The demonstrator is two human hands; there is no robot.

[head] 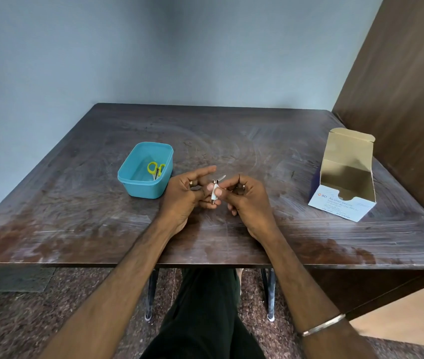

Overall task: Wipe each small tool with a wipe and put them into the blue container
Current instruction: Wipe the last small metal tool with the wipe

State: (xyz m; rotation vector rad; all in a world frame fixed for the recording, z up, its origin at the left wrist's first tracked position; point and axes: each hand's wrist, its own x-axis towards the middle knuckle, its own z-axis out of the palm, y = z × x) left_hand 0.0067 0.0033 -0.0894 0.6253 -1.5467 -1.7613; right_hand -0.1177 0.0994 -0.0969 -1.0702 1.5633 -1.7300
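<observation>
Over the dark table (231, 141), both hands pinch the wipe-wrapped clipper (214, 189), axis near-far, bin (138, 187) beside the left hand (183, 195), the right hand (247, 200) farther.

My table (231, 141) is dark wood, worn and streaked pale with a reddish patch along the near edge; it stands on thin metal legs (151, 294) over a speckled floor (50, 320); on its left half sits the blue container (145, 170), open-topped, with yellow-handled scissors (155, 169) lying inside; well apart, near the right edge, stands a white box of alcohol swabs (343, 182), its brown flap raised and its mouth facing me.
</observation>
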